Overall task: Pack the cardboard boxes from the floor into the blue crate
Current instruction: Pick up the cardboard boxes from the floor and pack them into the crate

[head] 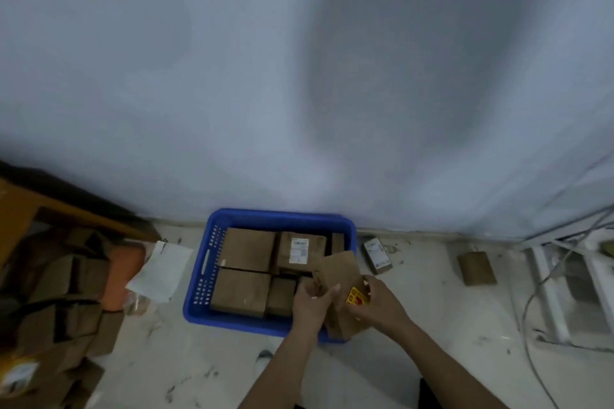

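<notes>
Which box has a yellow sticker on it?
The cardboard box held in both hands over the blue crate. The other boxes are plain brown or carry white labels.

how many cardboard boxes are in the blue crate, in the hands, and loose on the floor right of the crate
Lying in the blue crate, as far as shows: 5 (one, labelled one, one, small one, thin one by the far wall)
Held over the crate by left hand and right hand: 1
Loose on the floor to the right: 2
Total: 8
</notes>
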Demonstrator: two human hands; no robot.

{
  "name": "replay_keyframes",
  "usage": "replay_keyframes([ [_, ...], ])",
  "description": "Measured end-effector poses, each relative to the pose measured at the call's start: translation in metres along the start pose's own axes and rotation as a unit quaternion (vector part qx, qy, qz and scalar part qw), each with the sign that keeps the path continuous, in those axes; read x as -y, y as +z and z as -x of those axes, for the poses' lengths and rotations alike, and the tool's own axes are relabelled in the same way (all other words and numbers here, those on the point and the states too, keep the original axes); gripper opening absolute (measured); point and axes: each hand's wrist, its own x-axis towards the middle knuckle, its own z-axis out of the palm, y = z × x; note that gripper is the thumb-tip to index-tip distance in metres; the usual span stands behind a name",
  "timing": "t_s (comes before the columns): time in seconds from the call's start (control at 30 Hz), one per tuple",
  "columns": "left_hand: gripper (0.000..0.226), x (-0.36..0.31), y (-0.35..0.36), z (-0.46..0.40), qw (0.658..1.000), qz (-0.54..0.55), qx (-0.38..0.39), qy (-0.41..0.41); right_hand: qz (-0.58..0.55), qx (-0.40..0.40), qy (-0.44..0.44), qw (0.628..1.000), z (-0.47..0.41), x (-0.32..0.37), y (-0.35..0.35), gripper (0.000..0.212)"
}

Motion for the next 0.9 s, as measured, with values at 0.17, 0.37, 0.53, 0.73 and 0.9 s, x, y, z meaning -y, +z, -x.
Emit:
replay_keyframes([
  [0.17, 0.079, 0.005, -0.097, 0.013, 0.999, -0.03, -0.011, -0.005, -0.052, -0.03, 0.036, 0.998, 0.01, 0.047, 0.105, 0.105],
  [0.37, 0.063, 0.04, -0.141, -0.022, 0.995, -0.067, 0.034, -0.058, -0.016, -0.092, 0.103, 0.99, -0.001, 0.061, 0.177, 0.102],
  [0.53, 0.052, 0.08, -0.147, -0.077, 0.993, -0.078, 0.034, -0.084, 0.017, -0.101, 0.144, 0.984, -0.057, 0.039, 0.208, 0.107],
  [0.73, 0.034, 0.125, -0.149, -0.168, 0.991, -0.088, 0.043, -0.094, 0.063, -0.111, 0.146, 0.981, -0.139, 0.004, 0.254, 0.105],
  [0.9, 0.033, 0.154, -0.154, -0.241, 0.989, -0.1, 0.036, -0.099, 0.123, -0.115, 0.139, 0.976, -0.217, -0.018, 0.3, 0.094],
])
